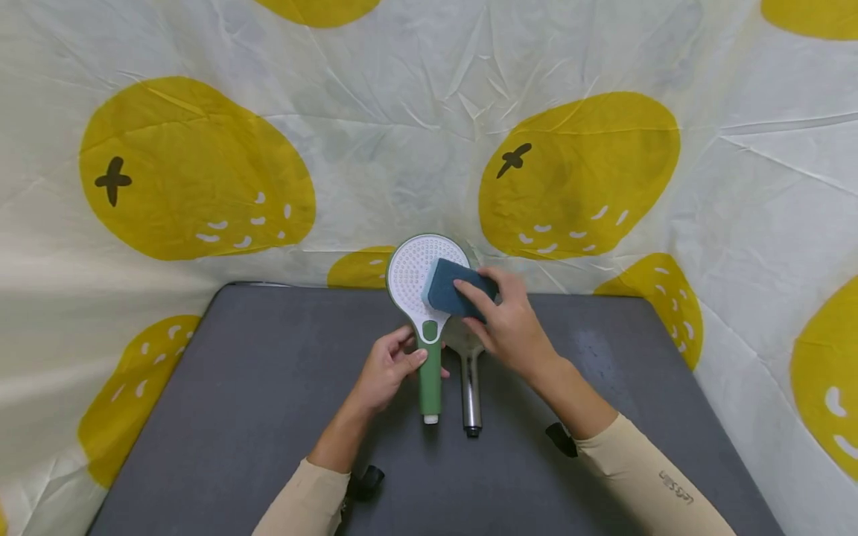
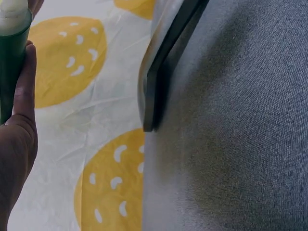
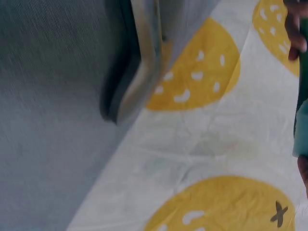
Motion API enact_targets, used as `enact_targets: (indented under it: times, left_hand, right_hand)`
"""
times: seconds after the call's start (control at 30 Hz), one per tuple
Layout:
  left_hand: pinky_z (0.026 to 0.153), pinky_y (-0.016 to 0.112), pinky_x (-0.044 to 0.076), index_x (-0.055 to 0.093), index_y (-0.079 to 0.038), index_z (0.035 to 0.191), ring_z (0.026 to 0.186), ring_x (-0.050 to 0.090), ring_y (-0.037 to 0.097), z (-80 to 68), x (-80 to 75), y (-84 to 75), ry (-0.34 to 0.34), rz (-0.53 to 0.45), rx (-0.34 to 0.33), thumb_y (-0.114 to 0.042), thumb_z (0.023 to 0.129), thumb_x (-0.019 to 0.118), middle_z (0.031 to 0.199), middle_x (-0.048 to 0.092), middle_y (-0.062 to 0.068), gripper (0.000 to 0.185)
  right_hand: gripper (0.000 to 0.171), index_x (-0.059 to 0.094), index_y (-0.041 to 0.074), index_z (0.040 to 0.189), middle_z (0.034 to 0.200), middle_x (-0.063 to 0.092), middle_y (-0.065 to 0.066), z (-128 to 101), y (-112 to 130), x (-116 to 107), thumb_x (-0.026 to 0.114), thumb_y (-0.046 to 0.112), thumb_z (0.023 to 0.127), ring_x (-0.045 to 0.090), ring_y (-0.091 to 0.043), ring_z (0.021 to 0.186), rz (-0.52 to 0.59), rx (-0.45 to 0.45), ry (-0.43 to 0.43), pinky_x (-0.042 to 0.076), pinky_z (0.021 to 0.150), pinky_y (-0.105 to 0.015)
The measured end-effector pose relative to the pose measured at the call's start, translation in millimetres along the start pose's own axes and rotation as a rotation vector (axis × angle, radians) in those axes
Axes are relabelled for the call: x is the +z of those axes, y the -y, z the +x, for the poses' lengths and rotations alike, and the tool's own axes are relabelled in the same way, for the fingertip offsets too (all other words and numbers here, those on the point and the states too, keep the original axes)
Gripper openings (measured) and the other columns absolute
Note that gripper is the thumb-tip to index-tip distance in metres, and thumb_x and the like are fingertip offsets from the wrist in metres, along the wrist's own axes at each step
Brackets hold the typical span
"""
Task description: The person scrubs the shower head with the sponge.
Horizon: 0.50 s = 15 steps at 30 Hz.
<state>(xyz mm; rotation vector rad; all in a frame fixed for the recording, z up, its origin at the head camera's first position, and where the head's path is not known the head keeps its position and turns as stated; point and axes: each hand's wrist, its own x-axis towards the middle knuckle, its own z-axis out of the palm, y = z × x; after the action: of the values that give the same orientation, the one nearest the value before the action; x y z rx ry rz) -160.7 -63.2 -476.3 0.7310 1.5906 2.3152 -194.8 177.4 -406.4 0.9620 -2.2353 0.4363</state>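
Note:
My left hand (image 1: 389, 367) grips the green handle of a shower head (image 1: 409, 279), holding it up with its white, nozzle-dotted face toward me. In my right hand (image 1: 512, 327) is a dark blue sponge (image 1: 456, 289) with a light blue layer, pinched between fingers and thumb. The sponge's light side overlaps the right part of the shower head's face. In the left wrist view the green handle (image 2: 10, 67) shows at the left edge with the thumb along it. The right wrist view catches the light blue sponge layer (image 3: 301, 132) at its right edge, against the green shower head.
A second, metallic grey shower head (image 1: 471, 387) lies on the dark grey table (image 1: 281, 387), behind and right of the green one, its head partly hidden by my right hand. A white cloth with yellow fruit prints (image 1: 395, 149) hangs around the table's back and sides.

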Motion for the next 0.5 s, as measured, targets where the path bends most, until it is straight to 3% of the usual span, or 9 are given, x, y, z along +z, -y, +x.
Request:
enact_targets:
  times: [0.1,0.3,0.5]
  left_hand:
    - [0.078,0.04,0.065,0.039,0.014,0.148,0.086,0.078,0.031,0.7,-1.5,-0.6,0.007,-0.007,0.011,-0.003,0.106,0.053,0.124,0.064,0.017,0.048]
    - [0.077,0.04,0.065,0.038,0.016,0.147,0.089,0.078,0.028,0.7,-3.9,0.3,0.001,-0.058,0.033,-0.003,0.107,0.051,0.119,0.069,0.011,0.046]
    - [0.08,0.038,0.065,0.034,0.013,0.152,0.093,0.078,0.026,0.6,-2.6,0.5,0.05,-0.065,0.023,-0.005,0.108,0.051,0.123,0.066,0.011,0.05]
  right_hand:
    - [0.065,0.059,0.011,0.141,0.136,0.051,-0.032,-10.8,13.6,6.0,0.088,0.017,0.082,0.052,-0.047,0.122,-0.01,-0.022,0.01,0.05,0.1,-0.06]
    - [0.065,0.059,0.012,0.141,0.135,0.052,-0.031,-24.2,32.2,15.4,0.087,0.023,0.083,0.054,-0.045,0.119,0.008,-0.071,0.043,0.052,0.097,-0.057]
    - [0.065,0.061,0.015,0.141,0.135,0.053,-0.03,-16.2,31.2,9.9,0.089,0.02,0.083,0.054,-0.045,0.116,-0.061,-0.051,0.013,0.055,0.095,-0.056]
